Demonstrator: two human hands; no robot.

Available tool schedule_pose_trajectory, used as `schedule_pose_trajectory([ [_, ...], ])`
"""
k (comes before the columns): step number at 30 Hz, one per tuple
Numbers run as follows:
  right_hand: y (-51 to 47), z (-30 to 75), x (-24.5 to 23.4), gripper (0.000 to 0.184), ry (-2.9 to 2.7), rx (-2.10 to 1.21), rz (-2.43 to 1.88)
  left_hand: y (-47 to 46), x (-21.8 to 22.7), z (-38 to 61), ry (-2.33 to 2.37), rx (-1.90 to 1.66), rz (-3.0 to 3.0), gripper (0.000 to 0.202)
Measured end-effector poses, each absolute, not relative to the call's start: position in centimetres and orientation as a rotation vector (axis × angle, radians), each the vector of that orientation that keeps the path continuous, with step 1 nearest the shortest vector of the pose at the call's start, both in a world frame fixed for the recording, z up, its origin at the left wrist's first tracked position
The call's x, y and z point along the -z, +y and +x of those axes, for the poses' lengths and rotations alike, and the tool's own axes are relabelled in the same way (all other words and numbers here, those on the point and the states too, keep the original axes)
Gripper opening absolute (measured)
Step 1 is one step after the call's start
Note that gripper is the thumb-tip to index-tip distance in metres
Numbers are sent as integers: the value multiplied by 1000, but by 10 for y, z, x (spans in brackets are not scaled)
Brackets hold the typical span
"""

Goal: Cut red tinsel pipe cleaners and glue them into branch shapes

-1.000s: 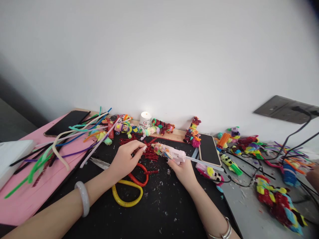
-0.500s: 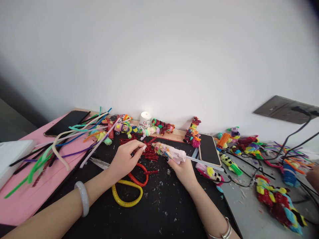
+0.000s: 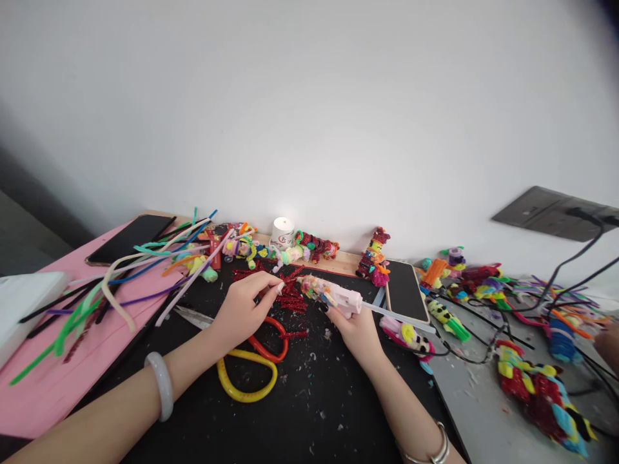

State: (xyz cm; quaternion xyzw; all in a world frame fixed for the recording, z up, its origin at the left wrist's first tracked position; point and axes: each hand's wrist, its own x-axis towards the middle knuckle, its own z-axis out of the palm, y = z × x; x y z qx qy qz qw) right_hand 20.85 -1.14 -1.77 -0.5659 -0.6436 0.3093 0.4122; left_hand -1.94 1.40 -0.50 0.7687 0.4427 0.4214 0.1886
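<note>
My right hand (image 3: pixel 355 328) is closed around a pale pink glue gun (image 3: pixel 345 299), whose nozzle end, crusted with coloured bits, points left. A clear glue stick (image 3: pixel 399 318) sticks out of its back. Just left of the nozzle, my left hand (image 3: pixel 251 298) pinches something too small to make out at its fingertips. Short red tinsel stems (image 3: pixel 293 301) lie on the black mat (image 3: pixel 309 412) behind and between the hands. Scissors with a red and a yellow handle (image 3: pixel 247 392) lie partly beneath my left wrist.
Loose coloured pipe cleaners (image 3: pixel 116 283) spread over a pink board (image 3: pixel 39 399) at left, near a dark phone (image 3: pixel 130 238). A paper cup (image 3: pixel 283 233) and pipe-cleaner figures (image 3: pixel 374 258) line the wall. Right are another phone (image 3: pixel 409 293), cables and a person's hand (image 3: pixel 608 345).
Almost nothing differs. The glue gun's tip has shifted very slightly, while both hands keep their places and grips.
</note>
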Motion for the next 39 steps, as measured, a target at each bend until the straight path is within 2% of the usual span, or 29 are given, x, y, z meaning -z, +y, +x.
schedule_pose_trajectory([
  [39, -5, 215, 18, 28, -1569, -664, -1327, 13, 5, -21, 1252, -1194, 2158, 16],
])
